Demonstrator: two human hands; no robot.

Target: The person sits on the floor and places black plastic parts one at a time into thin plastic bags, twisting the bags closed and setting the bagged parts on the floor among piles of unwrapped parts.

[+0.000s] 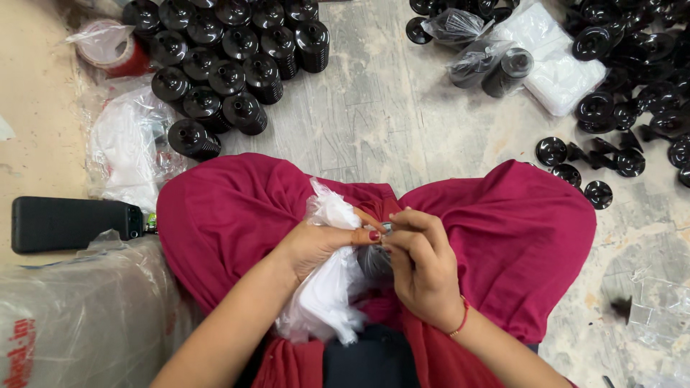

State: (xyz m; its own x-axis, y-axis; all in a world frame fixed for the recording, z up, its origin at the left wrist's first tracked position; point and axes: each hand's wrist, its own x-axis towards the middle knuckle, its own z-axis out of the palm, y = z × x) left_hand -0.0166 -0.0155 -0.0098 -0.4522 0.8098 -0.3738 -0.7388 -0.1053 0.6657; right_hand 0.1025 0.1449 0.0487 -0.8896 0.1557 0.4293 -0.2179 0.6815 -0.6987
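My left hand (320,244) grips a bundle of thin clear and white plastic bags (327,294) over my lap, which is covered in maroon cloth (230,208). My right hand (420,262) meets it from the right, fingers pinched at the bag's edge beside my left thumb. A dark ribbed black part (374,260) shows between the two hands, mostly hidden by fingers and plastic.
Stacks of black ribbed round parts (230,57) stand on the floor at the upper left. Loose black discs and pieces (625,108) lie at the upper right beside white bags (553,57). A black rectangular device (68,223) and a large plastic sack (79,316) sit at left.
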